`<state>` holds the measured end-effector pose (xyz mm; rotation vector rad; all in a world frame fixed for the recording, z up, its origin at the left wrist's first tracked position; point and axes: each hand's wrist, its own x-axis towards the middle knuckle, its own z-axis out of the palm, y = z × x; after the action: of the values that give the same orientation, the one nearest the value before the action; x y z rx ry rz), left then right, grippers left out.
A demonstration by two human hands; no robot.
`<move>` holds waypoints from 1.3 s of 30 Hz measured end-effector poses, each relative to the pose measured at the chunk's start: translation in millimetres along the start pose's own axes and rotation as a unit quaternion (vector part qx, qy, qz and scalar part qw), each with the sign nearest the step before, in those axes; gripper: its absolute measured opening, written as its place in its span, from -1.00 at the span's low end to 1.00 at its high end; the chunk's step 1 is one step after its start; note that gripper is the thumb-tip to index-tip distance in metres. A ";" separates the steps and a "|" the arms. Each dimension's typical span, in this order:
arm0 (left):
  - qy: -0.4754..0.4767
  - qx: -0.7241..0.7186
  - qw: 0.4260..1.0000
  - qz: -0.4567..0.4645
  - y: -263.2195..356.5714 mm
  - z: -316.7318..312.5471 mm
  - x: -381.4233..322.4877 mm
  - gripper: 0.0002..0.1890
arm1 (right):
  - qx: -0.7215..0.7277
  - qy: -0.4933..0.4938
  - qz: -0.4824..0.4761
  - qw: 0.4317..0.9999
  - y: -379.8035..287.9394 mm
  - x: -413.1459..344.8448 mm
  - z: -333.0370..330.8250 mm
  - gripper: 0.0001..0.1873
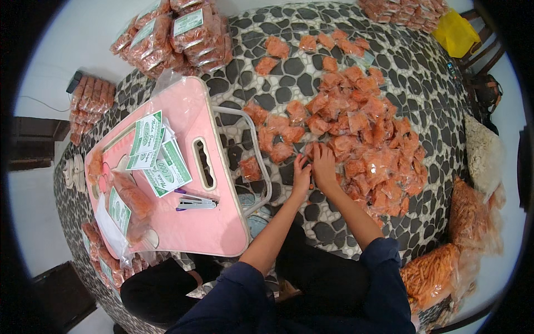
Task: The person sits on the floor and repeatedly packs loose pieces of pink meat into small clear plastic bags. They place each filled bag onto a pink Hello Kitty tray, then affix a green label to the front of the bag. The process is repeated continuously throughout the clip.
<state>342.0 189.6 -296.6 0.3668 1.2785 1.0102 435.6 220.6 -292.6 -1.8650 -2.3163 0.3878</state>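
My left hand [302, 173] and my right hand [324, 167] are close together, low over the patterned floor. The fingertips of my right hand touch a small clear packet of orange snack [309, 148]. My left fingertips are beside my right hand, and I cannot tell whether they grip anything. Just right of my hands lies a large heap of similar small packets [375, 142]. A looser group, including one packet [281, 152], is to the left. A single packet [250, 168] lies near the bent metal table leg [267, 175].
On the pink folding table [217, 234] are printed green-and-white cards [169, 169], a stapler [197, 203] and a filled bag [132, 196]. Stacked labelled bags [196, 37] stand at the back left. Large snack bags [434, 271] line the right wall, and a yellow bag [454, 33] is farther back.
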 end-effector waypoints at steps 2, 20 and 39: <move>-0.013 0.006 1.000 -0.008 5.8 3.2 -4.5 -0.45 | 0.103 -0.008 0.041 0.994 1.6 -1.5 -11.1 -0.37; -0.038 -0.060 0.928 0.367 230.6 -76.8 -232.1 -0.74 | 0.607 -0.079 -0.018 0.790 -202.8 -62.0 -275.8 -0.63; 0.446 0.174 0.815 0.327 139.6 -274.0 -270.7 -0.73 | 0.602 -0.165 -0.094 0.776 -366.2 -59.1 -51.1 -0.82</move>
<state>47.6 -26.8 -111.3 0.6883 2.2994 1.6325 119.1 96.5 -135.6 -0.9085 -1.5554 1.7393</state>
